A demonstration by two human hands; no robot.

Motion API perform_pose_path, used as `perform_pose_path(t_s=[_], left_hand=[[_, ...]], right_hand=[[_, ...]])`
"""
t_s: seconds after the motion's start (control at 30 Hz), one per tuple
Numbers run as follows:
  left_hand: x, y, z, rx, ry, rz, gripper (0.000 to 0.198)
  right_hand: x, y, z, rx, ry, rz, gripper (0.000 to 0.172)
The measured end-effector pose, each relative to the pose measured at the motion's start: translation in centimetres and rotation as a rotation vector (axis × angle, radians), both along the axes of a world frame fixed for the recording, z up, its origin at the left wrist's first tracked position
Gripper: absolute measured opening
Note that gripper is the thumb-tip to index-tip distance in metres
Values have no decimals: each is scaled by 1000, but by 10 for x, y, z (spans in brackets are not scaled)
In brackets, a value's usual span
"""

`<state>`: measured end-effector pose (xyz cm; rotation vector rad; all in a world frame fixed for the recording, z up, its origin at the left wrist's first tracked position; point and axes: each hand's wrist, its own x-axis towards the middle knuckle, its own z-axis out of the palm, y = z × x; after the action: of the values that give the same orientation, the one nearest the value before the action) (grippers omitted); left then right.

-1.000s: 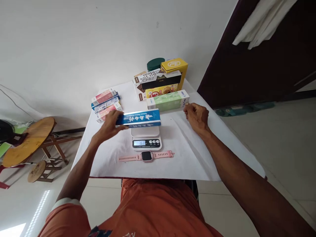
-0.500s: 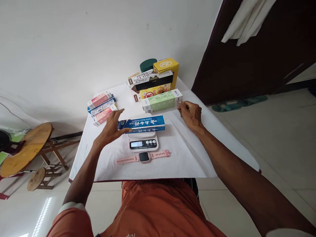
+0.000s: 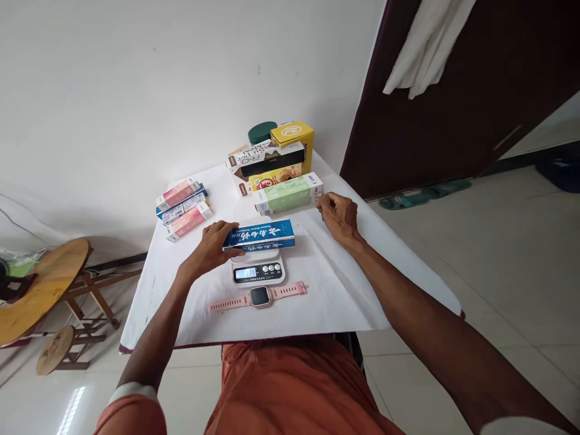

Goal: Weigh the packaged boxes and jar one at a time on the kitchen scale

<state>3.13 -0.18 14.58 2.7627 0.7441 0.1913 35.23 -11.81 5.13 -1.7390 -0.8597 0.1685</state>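
A blue toothpaste box (image 3: 267, 234) lies across the white kitchen scale (image 3: 259, 273), hiding most of its platform. My left hand (image 3: 212, 246) grips the box's left end, thumb at the near side and fingers over the far side. The scale's lit display appears to read 114. My right hand (image 3: 338, 216) rests on the cloth in a loose fist, by the right end of a light green box (image 3: 290, 194); nothing shows in its fingers. In front of the scale a pink-strapped smartwatch (image 3: 260, 296) lies stretched out.
Pink and blue cartons (image 3: 188, 220) are grouped at the table's left. Behind the green box stand a yellow box (image 3: 292, 134), a black-and-white box (image 3: 272, 158) and a green-lidded container (image 3: 263, 132). A wall rises behind the white-covered table (image 3: 326, 302); wooden stools (image 3: 57, 350) stand left.
My left hand has closed on the toothpaste box's left end. The scale reading has dropped from 363 to about 114. My right hand stays by the green box; the camera view has shifted slightly.
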Motion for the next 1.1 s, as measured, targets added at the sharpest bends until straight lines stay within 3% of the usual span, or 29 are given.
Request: perform_pose_path(t_s=[0.1,0.23,0.4,0.53,0.67,0.77,0.9,1.0,1.1], left_hand=[[4,1,-2,3,-19,-12,47],[22,3,20,30,-123,-35,50],[85,12,48,212,-156,-17,53],[141,27,40,246,-88,35,48],[170,41,21,237,-57,58,49],[172,42,10,272,-106,97,50],[156,34,2,317,-151,104,69],[129,35,-1,333,-184,106,75],[81,51,-4,321,-170,253,72]], right_hand=[[0,0,2,13,6,-1,39],[1,-2,5,-7,32,-18,39],[2,-7,7,-11,70,-32,42],[2,-7,7,-8,83,-22,50],[3,-3,7,-5,56,1,50],[3,-3,7,-5,38,13,48],[1,-7,6,-24,61,33,42],[0,-8,5,-74,75,18,38],[0,-9,4,-115,39,33,38]])
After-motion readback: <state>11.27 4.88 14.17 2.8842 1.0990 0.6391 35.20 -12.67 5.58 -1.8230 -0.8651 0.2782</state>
